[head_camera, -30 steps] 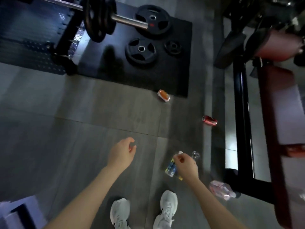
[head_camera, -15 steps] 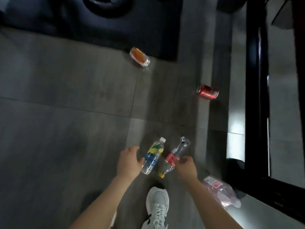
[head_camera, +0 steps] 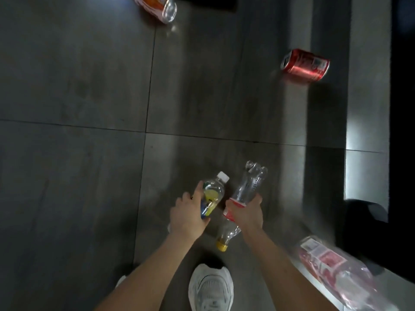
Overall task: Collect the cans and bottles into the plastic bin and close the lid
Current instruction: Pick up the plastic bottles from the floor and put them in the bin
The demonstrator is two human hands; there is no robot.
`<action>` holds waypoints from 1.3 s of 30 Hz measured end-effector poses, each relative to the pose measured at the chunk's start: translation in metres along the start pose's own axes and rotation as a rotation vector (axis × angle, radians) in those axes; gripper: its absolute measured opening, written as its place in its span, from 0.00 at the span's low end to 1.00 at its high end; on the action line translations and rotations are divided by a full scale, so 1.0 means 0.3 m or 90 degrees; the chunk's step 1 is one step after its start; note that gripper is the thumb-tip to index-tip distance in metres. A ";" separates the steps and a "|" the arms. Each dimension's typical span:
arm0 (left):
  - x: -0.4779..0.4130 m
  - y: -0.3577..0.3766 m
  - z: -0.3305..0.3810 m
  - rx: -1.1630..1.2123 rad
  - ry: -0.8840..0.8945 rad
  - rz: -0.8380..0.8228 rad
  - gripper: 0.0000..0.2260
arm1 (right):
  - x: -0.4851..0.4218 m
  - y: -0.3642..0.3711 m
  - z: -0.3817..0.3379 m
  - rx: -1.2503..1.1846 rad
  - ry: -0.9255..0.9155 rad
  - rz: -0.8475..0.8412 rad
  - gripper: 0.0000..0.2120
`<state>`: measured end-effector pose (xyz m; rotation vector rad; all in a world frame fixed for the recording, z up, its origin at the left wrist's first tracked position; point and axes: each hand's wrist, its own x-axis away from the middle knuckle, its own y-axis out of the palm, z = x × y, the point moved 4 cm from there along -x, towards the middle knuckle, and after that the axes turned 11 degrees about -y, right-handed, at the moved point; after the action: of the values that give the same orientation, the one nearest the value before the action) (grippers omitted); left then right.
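1. Where half a second ago both hands were only arriving at the two bottles on the floor, each hand has now closed round one: the left hand [head_camera: 187, 217] has the small bottle [head_camera: 212, 196] with the white cap and yellow-and-blue label, and the right hand [head_camera: 248, 215] has the clear bottle [head_camera: 244, 198] with the red label and yellow cap.
2. To my eye that means two of the pieces are secured at once and the pickup step for this pair is about done; carrying them to the bin should come next, though the bin itself is nowhere in sight from here.
3. The left fingers [head_camera: 198, 191] are curled snugly along the small bottle's side, the thumb underneath, cap pointing away from the person.
4. The right hand is wrapped round the clear bottle's middle at the label, cap end hanging down toward the white shoe [head_camera: 211, 288]. Whether either bottle has left the floor, I cannot tell.
5. Still lying on the grey floor [head_camera: 78, 86]: a red can [head_camera: 305, 65] well ahead on the right, an orange can [head_camera: 157, 6] farther off at the top, and a pink-labelled bottle [head_camera: 336, 272] just beside the right forearm.
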<state>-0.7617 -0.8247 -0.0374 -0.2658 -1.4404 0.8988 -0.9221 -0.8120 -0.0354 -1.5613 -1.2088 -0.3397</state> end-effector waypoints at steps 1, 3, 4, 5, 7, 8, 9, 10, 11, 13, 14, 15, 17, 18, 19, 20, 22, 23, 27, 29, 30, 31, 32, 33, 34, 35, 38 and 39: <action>0.013 -0.026 -0.006 0.030 -0.006 -0.002 0.43 | 0.014 -0.013 -0.009 -0.003 -0.009 0.003 0.36; 0.049 -0.108 -0.026 0.121 -0.046 0.001 0.43 | 0.070 -0.055 -0.049 0.014 -0.028 -0.010 0.39; 0.077 -0.162 -0.040 0.173 -0.072 0.002 0.43 | 0.112 -0.082 -0.079 0.025 -0.038 -0.023 0.40; 0.112 -0.221 -0.053 0.216 -0.094 0.005 0.43 | 0.163 -0.112 -0.114 0.035 -0.054 -0.033 0.41; 0.202 -0.355 -0.079 0.286 -0.112 0.027 0.41 | 0.288 -0.176 -0.206 0.048 -0.099 -0.048 0.42; 0.259 -0.428 -0.095 0.311 -0.116 0.040 0.40 | 0.362 -0.207 -0.259 0.052 -0.117 -0.058 0.43; 0.322 -0.501 -0.111 0.324 -0.126 0.052 0.40 | 0.441 -0.237 -0.315 0.058 -0.131 -0.068 0.43; 0.386 -0.574 -0.132 0.330 -0.140 0.062 0.41 | 0.520 -0.263 -0.374 0.066 -0.148 -0.080 0.42; 0.450 -0.644 -0.153 0.336 -0.150 0.075 0.41 | 0.599 -0.286 -0.431 0.072 -0.166 -0.090 0.40; 0.582 -0.784 -0.202 0.357 -0.165 0.102 0.40 | 0.754 -0.318 -0.547 0.089 -0.203 -0.106 0.38; 0.645 -0.848 -0.228 0.368 -0.175 0.116 0.40 | 0.829 -0.330 -0.605 0.101 -0.226 -0.114 0.37; 0.707 -0.908 -0.259 0.378 -0.188 0.131 0.40 | 0.901 -0.336 -0.662 0.114 -0.252 -0.125 0.37; 0.831 -1.025 -0.329 0.399 -0.219 0.167 0.40 | 1.051 -0.336 -0.773 0.143 -0.304 -0.153 0.36; 0.893 -1.078 -0.371 0.408 -0.239 0.187 0.39 | 1.126 -0.330 -0.825 0.158 -0.330 -0.165 0.37; 0.953 -1.126 -0.416 0.415 -0.256 0.211 0.38 | 1.199 -0.318 -0.872 0.171 -0.358 -0.176 0.37; 1.011 -1.168 -0.467 0.423 -0.269 0.231 0.37 | 1.275 -0.302 -0.917 0.183 -0.383 -0.183 0.37; 1.127 -1.237 -0.577 0.443 -0.291 0.253 0.37 | 1.429 -0.257 -0.985 0.203 -0.435 -0.202 0.37; 1.187 -1.266 -0.643 0.454 -0.303 0.267 0.37 | 1.510 -0.225 -1.011 0.215 -0.462 -0.214 0.37; 1.448 -1.334 -0.959 0.514 -0.379 0.337 0.37 | 1.853 -0.047 -1.047 0.256 -0.537 -0.268 0.36; 1.580 -1.334 -1.150 0.536 -0.413 0.366 0.37 | 2.029 0.076 -1.032 0.274 -0.572 -0.298 0.34; 1.643 -1.322 -1.256 0.548 -0.430 0.376 0.36 | 2.117 0.146 -1.015 0.286 -0.586 -0.314 0.33; 1.705 -1.301 -1.367 0.561 -0.449 0.380 0.36 | 2.208 0.219 -0.990 0.298 -0.594 -0.331 0.32; 1.766 -1.276 -1.476 0.573 -0.469 0.385 0.36 | 2.289 0.296 -0.959 0.310 -0.596 -0.346 0.32; 1.825 -1.248 -1.587 0.584 -0.493 0.385 0.36 | 2.364 0.376 -0.925 0.315 -0.598 -0.362 0.31; 1.882 -1.214 -1.695 0.593 -0.517 0.384 0.36 | 2.434 0.456 -0.889 0.324 -0.599 -0.380 0.30; 1.936 -1.182 -1.800 0.599 -0.540 0.382 0.37 | 2.502 0.536 -0.856 0.332 -0.604 -0.399 0.27; 2.056 -1.091 -2.087 0.600 -0.569 0.379 0.38 | 2.667 0.761 -0.770 0.358 -0.599 -0.439 0.26; 2.080 -1.064 -2.174 0.599 -0.576 0.375 0.38 | 2.711 0.832 -0.749 0.368 -0.599 -0.446 0.27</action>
<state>-0.1175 -0.3911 0.5225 0.5278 -1.5515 2.2629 -0.2763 -0.5618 0.5073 -0.7119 -2.3262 0.3515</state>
